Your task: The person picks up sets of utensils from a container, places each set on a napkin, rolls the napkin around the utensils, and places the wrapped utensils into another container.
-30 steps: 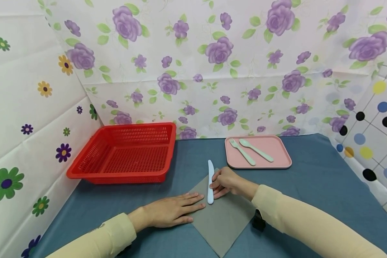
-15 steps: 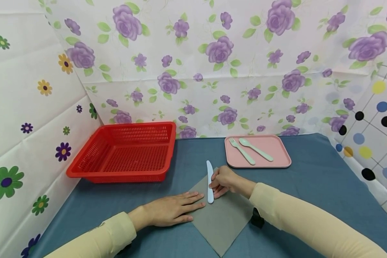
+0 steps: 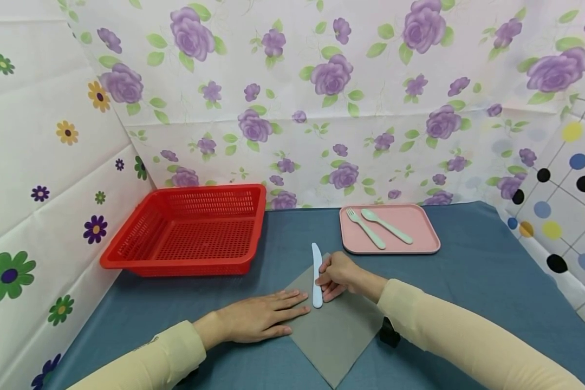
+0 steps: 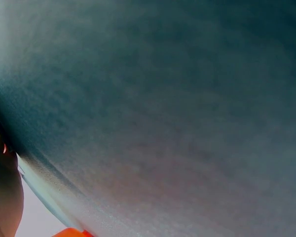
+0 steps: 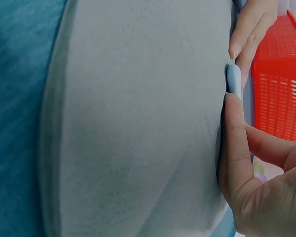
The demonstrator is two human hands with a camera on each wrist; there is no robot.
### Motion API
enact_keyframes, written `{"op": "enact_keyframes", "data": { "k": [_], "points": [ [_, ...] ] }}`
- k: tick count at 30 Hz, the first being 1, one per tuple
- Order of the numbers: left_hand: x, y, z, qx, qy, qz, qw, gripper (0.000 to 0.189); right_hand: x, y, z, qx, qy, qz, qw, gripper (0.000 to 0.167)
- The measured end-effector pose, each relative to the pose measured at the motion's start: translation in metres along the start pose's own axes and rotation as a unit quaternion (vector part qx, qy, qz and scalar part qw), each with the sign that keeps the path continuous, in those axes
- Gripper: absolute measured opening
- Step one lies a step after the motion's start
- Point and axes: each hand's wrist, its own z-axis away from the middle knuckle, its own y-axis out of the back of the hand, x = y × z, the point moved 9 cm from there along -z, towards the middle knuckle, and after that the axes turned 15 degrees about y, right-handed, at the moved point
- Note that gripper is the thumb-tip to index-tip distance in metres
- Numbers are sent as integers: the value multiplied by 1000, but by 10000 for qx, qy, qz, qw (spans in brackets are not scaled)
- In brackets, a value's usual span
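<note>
A grey paper napkin (image 3: 338,336) lies on the table like a diamond, one corner toward the person. On its upper left part is a pale blue plastic knife (image 3: 317,265), blade tip pointing away and reaching past the napkin's edge. My right hand (image 3: 340,275) holds the knife near its middle between thumb and fingers; the right wrist view shows the handle end (image 5: 234,79) sticking out beyond the fingertips. My left hand (image 3: 268,318) rests flat with fingers spread, fingertips over the napkin's left corner. The left wrist view is mostly dark cloth, with part of the hand at its edge.
A red perforated basket (image 3: 182,267) stands at the back left. At the back right, a pink tray (image 3: 416,222) carries a pale green fork (image 3: 368,232) and spoon (image 3: 390,227). Blue cloth (image 3: 473,271) covers the table, and flowered sheets (image 3: 292,141) hang behind it.
The knife's tip has shifted very slightly left while the right hand keeps its hold. The left hand stays in place.
</note>
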Motion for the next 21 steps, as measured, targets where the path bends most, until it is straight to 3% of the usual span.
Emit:
{"op": "enact_keyframes", "data": {
  "k": [21],
  "points": [
    [0, 1, 0, 0, 3, 99, 10000, 59, 0, 1, 3, 10, 79, -47, 10000, 21]
  ]
}}
